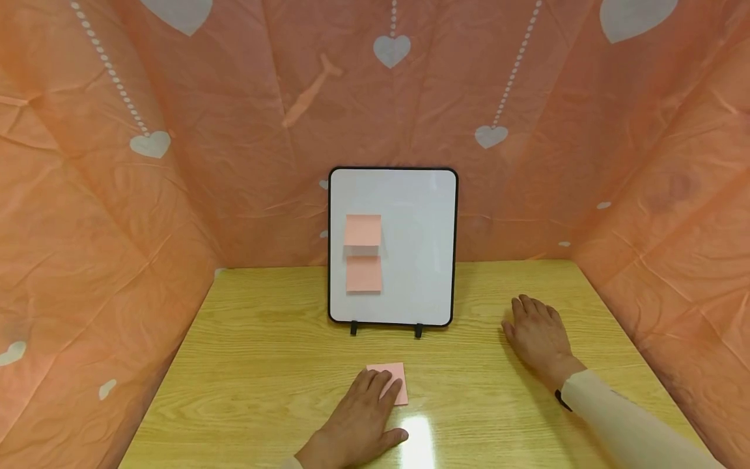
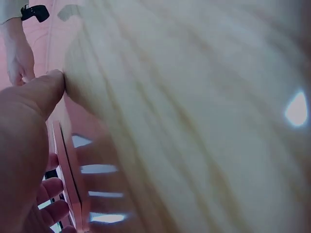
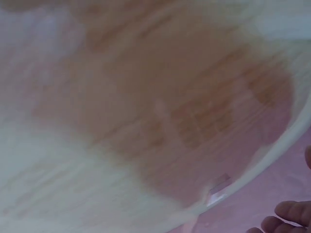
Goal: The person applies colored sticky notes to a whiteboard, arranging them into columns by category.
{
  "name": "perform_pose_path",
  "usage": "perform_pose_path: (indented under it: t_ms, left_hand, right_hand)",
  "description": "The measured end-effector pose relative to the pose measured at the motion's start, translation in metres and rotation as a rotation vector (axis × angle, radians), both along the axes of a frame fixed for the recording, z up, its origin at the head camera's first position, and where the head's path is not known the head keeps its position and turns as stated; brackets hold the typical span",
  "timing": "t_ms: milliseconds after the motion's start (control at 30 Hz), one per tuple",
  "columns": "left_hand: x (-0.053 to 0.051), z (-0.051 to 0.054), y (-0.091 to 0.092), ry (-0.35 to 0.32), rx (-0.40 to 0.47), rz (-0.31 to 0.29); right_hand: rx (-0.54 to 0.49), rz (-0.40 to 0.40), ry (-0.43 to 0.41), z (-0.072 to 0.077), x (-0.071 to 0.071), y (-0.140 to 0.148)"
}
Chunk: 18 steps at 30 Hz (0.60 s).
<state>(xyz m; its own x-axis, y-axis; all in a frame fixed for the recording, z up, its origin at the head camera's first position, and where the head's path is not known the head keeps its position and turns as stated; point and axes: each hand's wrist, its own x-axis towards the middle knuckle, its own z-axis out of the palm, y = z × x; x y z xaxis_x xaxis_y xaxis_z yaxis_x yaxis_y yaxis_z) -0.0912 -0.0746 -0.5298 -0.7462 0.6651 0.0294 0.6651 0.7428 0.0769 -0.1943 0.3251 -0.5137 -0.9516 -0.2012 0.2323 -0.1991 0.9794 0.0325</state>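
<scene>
A pad of pink sticky notes lies on the table in front of the whiteboard. My left hand rests on its left part with the fingertips, the thumb out to the side. From the left wrist, the edge of the pad shows as a thin stack beside the fingers. Two pink sticky notes cling to the left half of the whiteboard, an upper note and a lower note. To the right of the board, my right hand is palm down at the table, holding nothing.
The whiteboard stands upright on small black feet near the back of the wood-grain table. Orange cloth with white hearts hangs behind and on both sides. A dark band circles the right wrist.
</scene>
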Motion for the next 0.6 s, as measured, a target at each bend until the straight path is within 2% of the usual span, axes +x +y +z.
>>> perform_pose_path:
  t_ms: [133, 333, 600]
  left_hand:
    - [-0.002, 0.0, 0.0, 0.019, -0.004, 0.001]
    - [-0.001, 0.001, -0.002, -0.035, -0.029, 0.029]
    - [-0.001, 0.001, -0.008, -0.086, -0.045, 0.039]
  right_hand:
    - [0.008, -0.018, -0.01, -0.002, 0.0, 0.006]
    - [-0.019, -0.038, -0.077, -0.003, 0.003, 0.014]
    - [-0.031, -0.038, -0.147, -0.009, 0.007, 0.021]
